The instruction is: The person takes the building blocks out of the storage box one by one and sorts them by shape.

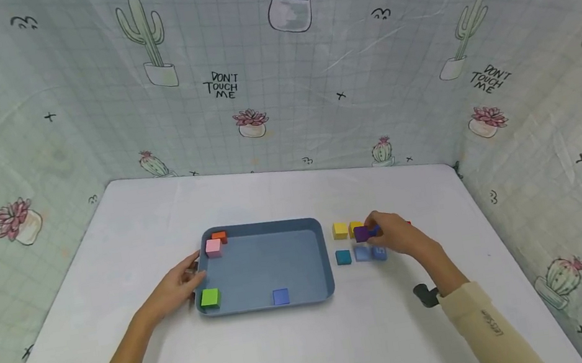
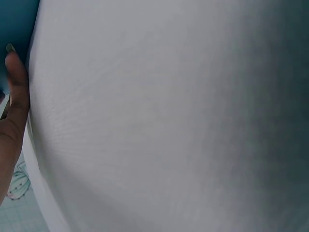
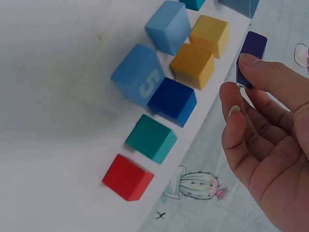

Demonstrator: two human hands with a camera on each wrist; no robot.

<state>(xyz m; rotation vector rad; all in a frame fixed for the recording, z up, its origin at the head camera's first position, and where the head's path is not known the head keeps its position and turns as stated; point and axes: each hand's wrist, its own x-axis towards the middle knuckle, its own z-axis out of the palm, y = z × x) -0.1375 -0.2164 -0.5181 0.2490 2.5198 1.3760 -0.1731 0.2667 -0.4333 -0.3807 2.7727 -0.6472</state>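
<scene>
My right hand [image 1: 393, 233] pinches a purple block [image 3: 252, 50] between thumb and fingers, above the group of blocks on the right of the table. Near it are two yellow blocks [image 1: 340, 230], a teal block [image 1: 343, 257], light blue blocks [image 3: 169, 26], one marked 5, a dark blue block [image 3: 173, 100], a green-teal block [image 3: 151, 138] and a red block [image 3: 128, 177]. With thumb and index finger apart, my left hand [image 1: 176, 289] rests against the left rim of a blue-grey tray [image 1: 264, 267]; its other fingers are partly hidden.
Inside the tray sit an orange block [image 1: 219, 236] and a pink block [image 1: 213, 248] at the back left, a bright green block [image 1: 210, 298] at the front left and a blue block [image 1: 281, 296] along the front. Patterned cloth [image 1: 254, 86] stands behind the white table [image 1: 294, 356].
</scene>
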